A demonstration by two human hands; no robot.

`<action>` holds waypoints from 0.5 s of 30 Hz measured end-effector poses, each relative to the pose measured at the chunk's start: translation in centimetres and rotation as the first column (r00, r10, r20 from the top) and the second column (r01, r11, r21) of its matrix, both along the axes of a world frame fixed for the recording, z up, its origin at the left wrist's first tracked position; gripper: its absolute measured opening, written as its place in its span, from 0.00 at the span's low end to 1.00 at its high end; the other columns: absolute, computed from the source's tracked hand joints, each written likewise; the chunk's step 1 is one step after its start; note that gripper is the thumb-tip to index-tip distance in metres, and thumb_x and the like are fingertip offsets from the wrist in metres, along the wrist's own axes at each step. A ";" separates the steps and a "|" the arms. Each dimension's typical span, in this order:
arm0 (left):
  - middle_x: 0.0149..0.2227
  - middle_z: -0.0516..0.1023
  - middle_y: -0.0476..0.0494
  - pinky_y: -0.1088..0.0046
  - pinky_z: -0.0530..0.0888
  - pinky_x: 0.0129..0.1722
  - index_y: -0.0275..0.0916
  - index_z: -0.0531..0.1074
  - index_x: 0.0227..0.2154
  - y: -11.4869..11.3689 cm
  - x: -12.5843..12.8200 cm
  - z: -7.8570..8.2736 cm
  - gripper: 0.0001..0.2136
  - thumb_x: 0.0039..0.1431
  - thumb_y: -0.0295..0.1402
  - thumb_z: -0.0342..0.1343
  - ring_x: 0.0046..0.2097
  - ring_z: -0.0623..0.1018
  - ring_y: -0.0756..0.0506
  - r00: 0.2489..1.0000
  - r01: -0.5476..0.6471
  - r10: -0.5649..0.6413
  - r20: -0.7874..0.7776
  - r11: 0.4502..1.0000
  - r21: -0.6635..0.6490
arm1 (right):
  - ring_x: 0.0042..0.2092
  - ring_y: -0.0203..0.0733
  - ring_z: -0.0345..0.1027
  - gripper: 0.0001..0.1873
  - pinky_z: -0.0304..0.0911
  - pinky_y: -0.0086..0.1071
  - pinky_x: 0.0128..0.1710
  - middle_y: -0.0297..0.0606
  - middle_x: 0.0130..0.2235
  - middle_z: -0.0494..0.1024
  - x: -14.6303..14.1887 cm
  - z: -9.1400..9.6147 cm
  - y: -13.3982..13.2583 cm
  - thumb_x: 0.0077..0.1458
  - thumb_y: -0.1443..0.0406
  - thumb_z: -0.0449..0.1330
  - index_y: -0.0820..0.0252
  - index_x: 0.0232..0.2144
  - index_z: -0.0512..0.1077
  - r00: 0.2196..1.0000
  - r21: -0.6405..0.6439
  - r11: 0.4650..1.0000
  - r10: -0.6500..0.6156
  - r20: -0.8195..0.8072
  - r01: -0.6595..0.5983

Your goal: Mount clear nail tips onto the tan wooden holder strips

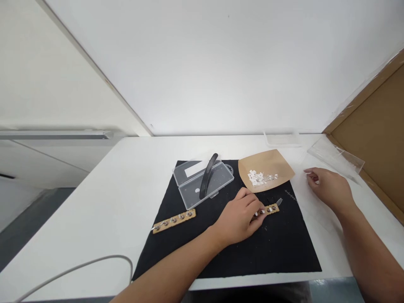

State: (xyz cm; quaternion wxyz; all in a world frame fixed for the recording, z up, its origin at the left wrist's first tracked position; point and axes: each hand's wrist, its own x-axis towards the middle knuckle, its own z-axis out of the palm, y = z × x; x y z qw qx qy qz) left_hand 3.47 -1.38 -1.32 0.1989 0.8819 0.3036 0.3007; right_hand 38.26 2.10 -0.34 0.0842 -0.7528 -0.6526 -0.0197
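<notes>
My left hand [241,218] rests on the black cloth, its fingers closed on one end of a narrow wooden strip [273,208] with a row of round metal studs. Small white bits sit on some studs; the end under my fingers is hidden. A small clear tip [279,201] lies at the strip's far end. To the right, over the white table, my right hand [331,189] has its fingers drawn together; whatever they hold is too small to make out. A second studded wooden strip [174,221] lies on the left, with a pale piece at each stud.
Behind my left hand stands a brown paper tray [280,162] with many small white pieces [257,178]. An open clear plastic case [192,194] carries a curved black file [207,176]. Clear boxes [336,158] and cardboard [375,126] border the right; a cable [78,265] crosses the left.
</notes>
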 end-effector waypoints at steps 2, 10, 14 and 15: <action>0.39 0.82 0.41 0.64 0.79 0.45 0.40 0.75 0.41 0.0 0.0 0.0 0.02 0.71 0.32 0.60 0.46 0.76 0.41 1.000 0.001 -0.001 0.005 1.000 0.002 | 0.46 0.53 0.80 0.17 0.65 0.39 0.37 0.38 0.45 0.88 0.0 0.2 -0.1 0.64 0.61 0.56 0.51 0.50 0.81 0.999 0.001 1.000 -0.016 -0.038 0.016; 0.40 0.82 0.41 0.65 0.79 0.44 0.39 0.75 0.42 0.0 -0.1 -0.1 0.03 0.70 0.32 0.61 0.47 0.74 0.40 1.000 -0.001 0.001 0.018 1.000 -0.001 | 0.46 0.51 0.79 0.14 0.66 0.39 0.39 0.37 0.45 0.86 -0.4 0.6 -0.3 0.63 0.60 0.58 0.51 0.48 0.79 0.984 0.025 0.998 -0.058 -0.166 0.063; 0.40 0.82 0.41 0.65 0.79 0.43 0.39 0.75 0.42 0.0 -0.1 -0.1 0.03 0.70 0.31 0.61 0.47 0.74 0.40 1.000 -0.001 0.001 0.017 1.000 0.009 | 0.48 0.50 0.79 0.13 0.68 0.40 0.43 0.40 0.48 0.84 -1.4 1.1 -0.5 0.64 0.58 0.59 0.54 0.46 0.79 0.966 0.150 0.989 0.034 -0.254 0.004; 0.40 0.82 0.41 0.65 0.79 0.43 0.39 0.75 0.42 0.0 -0.1 0.0 0.03 0.70 0.31 0.61 0.47 0.74 0.40 1.000 -0.001 0.001 0.018 1.000 0.014 | 0.47 0.49 0.79 0.13 0.70 0.40 0.44 0.41 0.48 0.84 -1.7 1.2 -0.6 0.64 0.57 0.60 0.54 0.45 0.79 0.953 0.178 0.984 0.059 -0.298 -0.006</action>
